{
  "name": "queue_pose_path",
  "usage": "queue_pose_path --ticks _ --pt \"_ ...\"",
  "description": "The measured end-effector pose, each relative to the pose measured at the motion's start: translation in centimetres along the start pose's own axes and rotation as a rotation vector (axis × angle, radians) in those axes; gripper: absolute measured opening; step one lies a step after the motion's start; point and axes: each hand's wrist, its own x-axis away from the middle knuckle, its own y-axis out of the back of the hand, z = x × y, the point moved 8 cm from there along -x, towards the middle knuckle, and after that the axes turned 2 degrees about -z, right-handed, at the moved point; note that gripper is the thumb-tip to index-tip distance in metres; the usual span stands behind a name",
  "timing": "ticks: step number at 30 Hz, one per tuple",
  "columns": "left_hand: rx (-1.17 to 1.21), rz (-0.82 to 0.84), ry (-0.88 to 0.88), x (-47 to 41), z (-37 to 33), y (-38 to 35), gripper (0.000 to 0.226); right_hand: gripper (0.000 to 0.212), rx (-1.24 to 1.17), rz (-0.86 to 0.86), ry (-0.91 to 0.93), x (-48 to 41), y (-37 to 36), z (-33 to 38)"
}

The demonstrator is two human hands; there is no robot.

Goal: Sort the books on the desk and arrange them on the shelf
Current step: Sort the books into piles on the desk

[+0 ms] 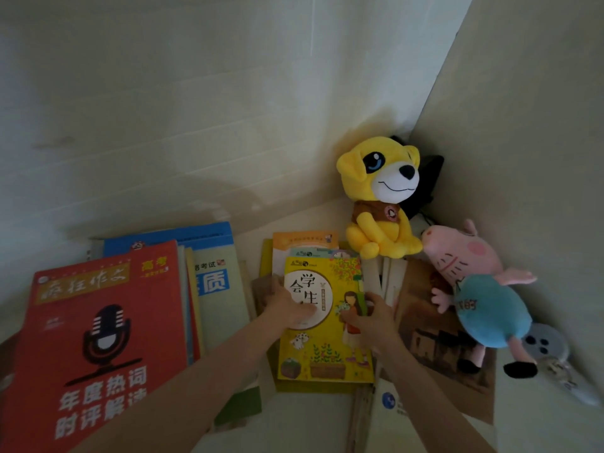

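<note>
Squarely framed: the yellow book between both hands

Right of the big red book, the left hand grips the yellow book's left edge, thumb on the cover. The book tops the middle stack on the desk, its long axis running near to far. The right hand clasps the opposite edge, equally close. A plush dog sits further right.

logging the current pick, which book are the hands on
The yellow book, top of the middle stack: left hand and right hand hold its sides. The red book and blue book lie untouched at left.
</note>
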Motion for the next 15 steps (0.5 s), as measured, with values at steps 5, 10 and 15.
queue_pose_path --ticks 5,10,15 --pt "-0.182 0.029 -0.028 1.4 0.1 -0.7 0.099 0.042 0.013 0.044 -0.021 0.0 0.9 -1.2" --pt "-0.309 -0.103 -0.117 1.5 -1.0 1.1 0.079 0.033 -0.079 0.005 -0.001 0.1 1.5 -0.4" --pt "-0.084 -0.114 -0.102 0.6 -1.7 2.5 0.073 0.027 -0.012 0.016 0.065 0.0 -0.7 0.9"
